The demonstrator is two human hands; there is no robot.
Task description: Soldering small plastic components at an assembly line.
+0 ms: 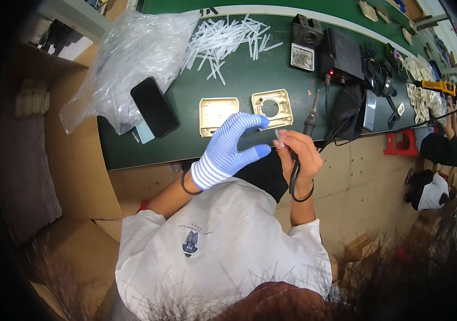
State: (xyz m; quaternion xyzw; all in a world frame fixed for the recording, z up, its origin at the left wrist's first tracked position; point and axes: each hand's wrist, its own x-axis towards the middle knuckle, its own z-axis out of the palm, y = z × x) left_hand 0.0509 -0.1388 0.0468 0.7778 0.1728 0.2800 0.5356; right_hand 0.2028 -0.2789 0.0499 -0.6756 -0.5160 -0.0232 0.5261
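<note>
My left hand (228,147), in a blue-and-white striped glove, curves with thumb and fingers apart and nothing between them. My bare right hand (300,155) pinches a small, pale translucent piece (277,136) just right of the gloved fingertips. Beyond my hands lie two cream plastic housings on the green bench: a flat rectangular one (218,107) and one with a large round opening (284,99). A soldering iron (310,122) rests just behind my right hand, its tip pointing away from me, its cord passing near that hand.
A plastic bag (121,64), black phone (153,106) and scattered white strips (220,40) occupy the back left. A black soldering station (335,53), metal tray (302,57) and cables stand back right. Other people (442,150) are at the far right, near a red stool (402,144).
</note>
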